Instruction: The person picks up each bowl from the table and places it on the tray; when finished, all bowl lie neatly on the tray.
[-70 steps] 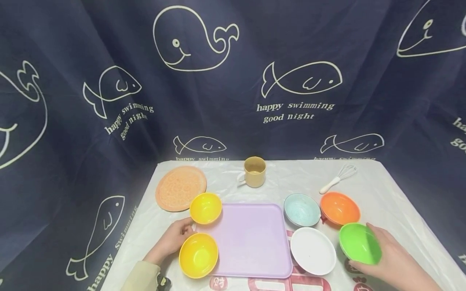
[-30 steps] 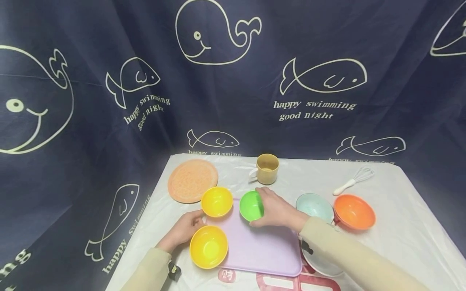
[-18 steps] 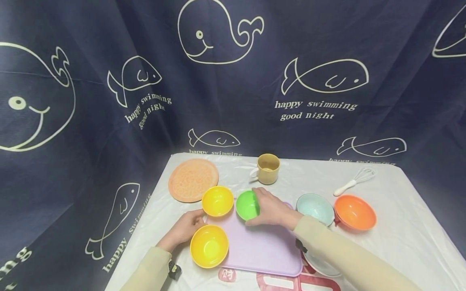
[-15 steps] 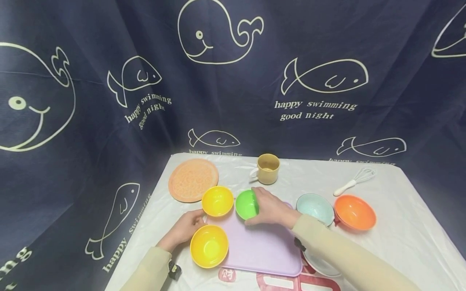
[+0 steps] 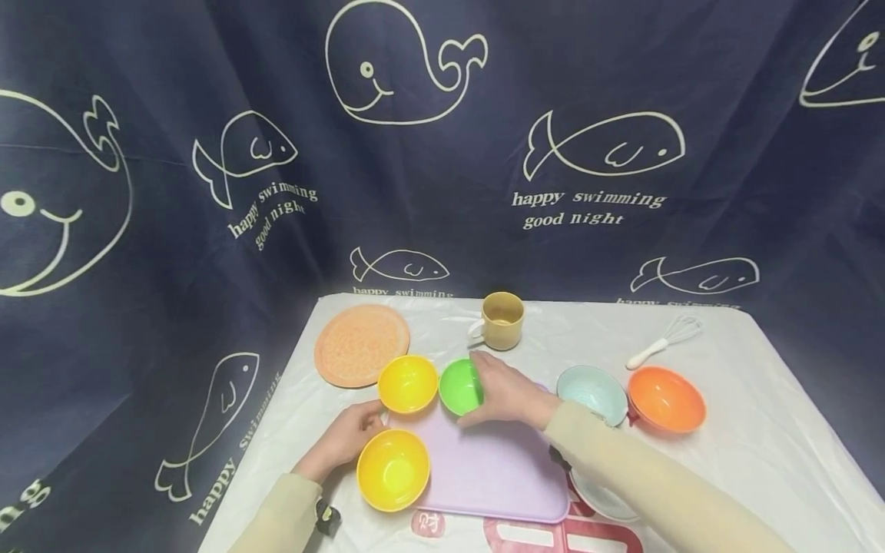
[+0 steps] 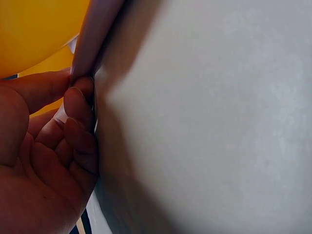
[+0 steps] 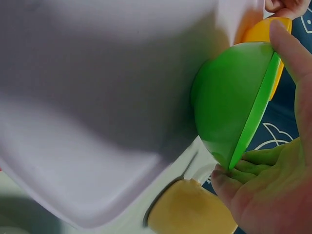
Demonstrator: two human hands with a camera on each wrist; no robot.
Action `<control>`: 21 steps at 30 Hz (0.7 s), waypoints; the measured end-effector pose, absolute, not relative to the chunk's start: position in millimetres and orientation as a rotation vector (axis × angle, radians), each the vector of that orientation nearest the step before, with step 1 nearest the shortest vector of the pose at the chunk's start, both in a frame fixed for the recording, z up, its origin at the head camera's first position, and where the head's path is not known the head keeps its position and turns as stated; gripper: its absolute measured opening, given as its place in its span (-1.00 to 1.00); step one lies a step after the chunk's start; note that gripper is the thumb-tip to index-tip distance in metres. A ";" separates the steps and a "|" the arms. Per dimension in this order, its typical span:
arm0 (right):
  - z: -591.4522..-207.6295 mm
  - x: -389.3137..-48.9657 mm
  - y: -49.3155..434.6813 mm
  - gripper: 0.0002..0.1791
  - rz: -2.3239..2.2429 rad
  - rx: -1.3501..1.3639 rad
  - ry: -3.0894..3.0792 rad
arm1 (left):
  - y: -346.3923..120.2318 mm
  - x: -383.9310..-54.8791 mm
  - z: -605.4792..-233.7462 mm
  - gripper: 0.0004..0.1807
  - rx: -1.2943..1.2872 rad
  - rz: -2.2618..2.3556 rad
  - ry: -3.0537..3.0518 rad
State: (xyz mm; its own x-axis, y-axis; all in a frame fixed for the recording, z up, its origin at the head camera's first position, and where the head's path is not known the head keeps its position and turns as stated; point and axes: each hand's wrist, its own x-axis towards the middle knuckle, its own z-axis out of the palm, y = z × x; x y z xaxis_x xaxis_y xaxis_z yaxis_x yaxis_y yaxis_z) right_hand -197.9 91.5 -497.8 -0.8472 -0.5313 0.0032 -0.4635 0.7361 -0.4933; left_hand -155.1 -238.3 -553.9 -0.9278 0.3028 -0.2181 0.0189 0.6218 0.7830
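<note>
A green bowl (image 5: 459, 388) is at the far edge of the lilac tray (image 5: 494, 476), close beside a yellow bowl (image 5: 408, 384). My right hand (image 5: 508, 393) grips the green bowl by its rim, thumb on one side and fingers on the other. In the right wrist view the bowl's base is right by the tray surface. At the tray's left side, my left hand (image 5: 348, 434) pinches the tray's edge (image 6: 92, 41) between thumb and curled fingers. Nearer me, a second yellow bowl (image 5: 394, 470) sits at the tray's left front corner.
An orange plate (image 5: 362, 346) lies at the back left and a mustard mug (image 5: 502, 321) behind the tray. On the right are a light blue bowl (image 5: 588, 384), an orange bowl (image 5: 667, 399) and a whisk (image 5: 664, 342). My right sleeve partly covers a white bowl (image 5: 601, 498).
My right hand has carried the green bowl from the table's right side leftward to the tray's far edge. In the last half second it barely moves. The left hand stays at the tray's edge.
</note>
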 end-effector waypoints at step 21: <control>-445.3 -156.1 287.0 0.39 -0.707 -0.421 3.032 | -238.7 -156.9 -559.0 -0.43 0.223 1.224 2.508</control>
